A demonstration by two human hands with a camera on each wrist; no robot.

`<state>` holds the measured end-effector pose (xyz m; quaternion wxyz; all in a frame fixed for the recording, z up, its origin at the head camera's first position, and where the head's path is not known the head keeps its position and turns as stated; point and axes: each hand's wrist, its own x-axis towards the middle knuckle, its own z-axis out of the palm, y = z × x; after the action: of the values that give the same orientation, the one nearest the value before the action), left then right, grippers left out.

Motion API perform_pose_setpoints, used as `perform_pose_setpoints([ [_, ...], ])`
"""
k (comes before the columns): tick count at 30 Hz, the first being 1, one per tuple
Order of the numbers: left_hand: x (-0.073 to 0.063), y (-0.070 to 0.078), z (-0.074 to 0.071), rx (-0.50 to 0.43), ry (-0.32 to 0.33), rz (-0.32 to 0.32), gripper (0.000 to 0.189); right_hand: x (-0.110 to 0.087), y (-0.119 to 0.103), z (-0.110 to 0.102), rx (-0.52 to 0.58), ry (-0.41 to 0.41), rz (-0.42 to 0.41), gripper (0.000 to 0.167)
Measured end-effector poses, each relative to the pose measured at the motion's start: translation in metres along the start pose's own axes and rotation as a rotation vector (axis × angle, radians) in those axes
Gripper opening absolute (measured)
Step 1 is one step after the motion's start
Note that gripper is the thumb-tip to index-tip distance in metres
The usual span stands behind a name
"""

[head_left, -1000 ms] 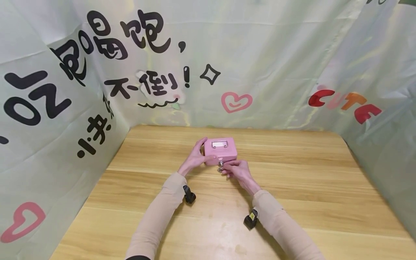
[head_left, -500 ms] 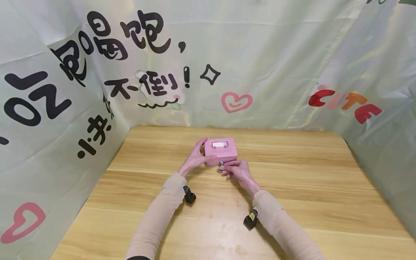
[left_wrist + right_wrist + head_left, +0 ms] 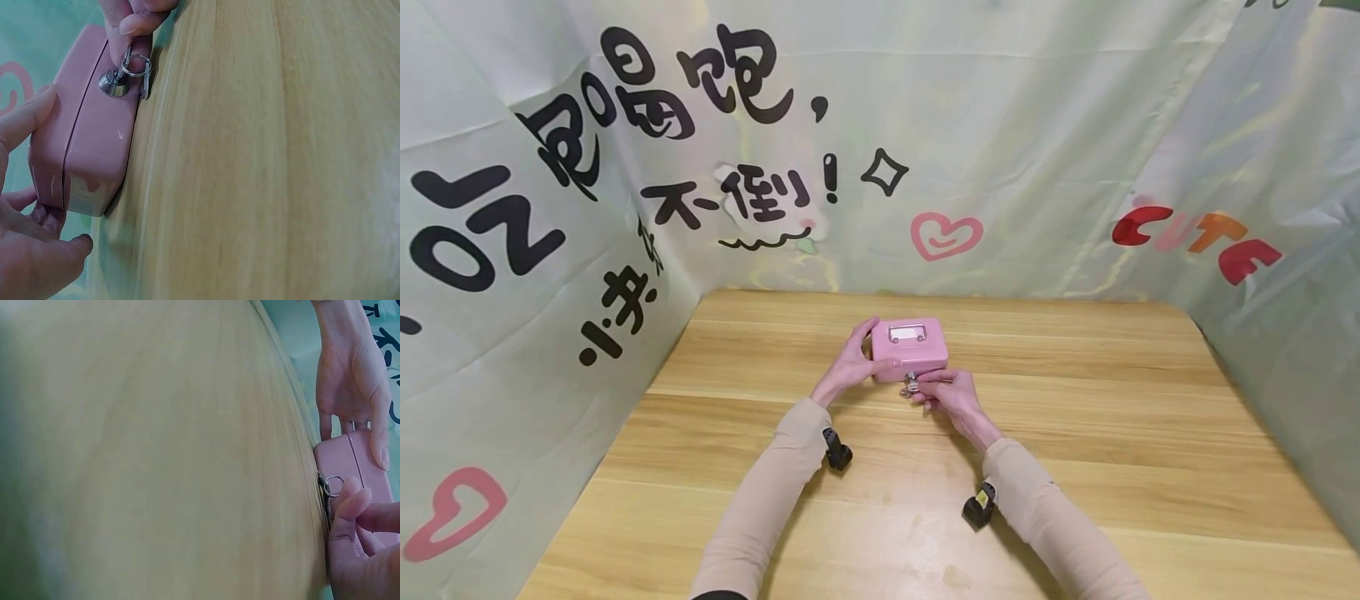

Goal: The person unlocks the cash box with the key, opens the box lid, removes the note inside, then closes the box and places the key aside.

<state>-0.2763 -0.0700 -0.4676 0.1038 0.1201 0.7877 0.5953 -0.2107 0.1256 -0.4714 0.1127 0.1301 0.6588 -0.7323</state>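
Note:
A pink cash box [image 3: 925,354] with a metal handle [image 3: 907,334] on its lid stands on the wooden table, lid down. My left hand [image 3: 850,364] grips its left end, the thumb at the front and the fingers round the side, as the left wrist view shows. A round silver lock [image 3: 114,85] sits in the front face. One key [image 3: 127,57] is in the lock, and my right hand [image 3: 953,393] pinches its head between thumb and finger. From the key ring [image 3: 147,66] a second key [image 3: 146,87] hangs beside the lock. The right fingers hide part of the first key.
The light wooden table [image 3: 1075,417] reaches back to a printed cloth backdrop [image 3: 1037,150], which also closes off both sides. A black wrist camera [image 3: 837,450] is strapped to the left sleeve, another wrist camera [image 3: 977,506] to the right one.
The hanging key and ring have shifted slightly at the lock while the right fingers moved a little. The left hand and the cash box have stayed in place.

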Motion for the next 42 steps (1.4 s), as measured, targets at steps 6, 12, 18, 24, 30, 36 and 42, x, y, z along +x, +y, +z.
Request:
perform_pose_setpoints([
  [6,0.001,-0.001,0.000,-0.008,-0.003,0.005,0.100,-0.003,-0.003,-0.003,0.005,0.040,0.000,0.029],
  [12,0.000,-0.001,-0.001,-0.027,-0.009,0.005,0.099,-0.001,-0.005,-0.008,0.029,0.141,-0.054,0.011],
  [18,0.000,-0.001,-0.002,-0.024,-0.009,0.000,0.099,-0.001,-0.008,-0.013,0.012,0.209,-0.097,0.022],
  [24,-0.001,-0.002,-0.003,-0.008,-0.013,-0.001,0.098,0.002,-0.011,-0.020,-0.043,0.167,-0.151,0.048],
  [30,-0.003,-0.002,-0.004,0.010,-0.042,0.010,0.098,0.007,-0.016,-0.031,-0.030,-0.029,-0.231,0.077],
  [36,-0.003,-0.005,-0.005,0.037,-0.080,0.022,0.098,0.010,-0.019,-0.040,-0.039,-0.236,-0.304,0.093],
  [42,-0.005,-0.007,-0.005,0.057,-0.105,0.026,0.097,0.014,-0.020,-0.044,-0.072,-0.355,-0.331,0.099],
])
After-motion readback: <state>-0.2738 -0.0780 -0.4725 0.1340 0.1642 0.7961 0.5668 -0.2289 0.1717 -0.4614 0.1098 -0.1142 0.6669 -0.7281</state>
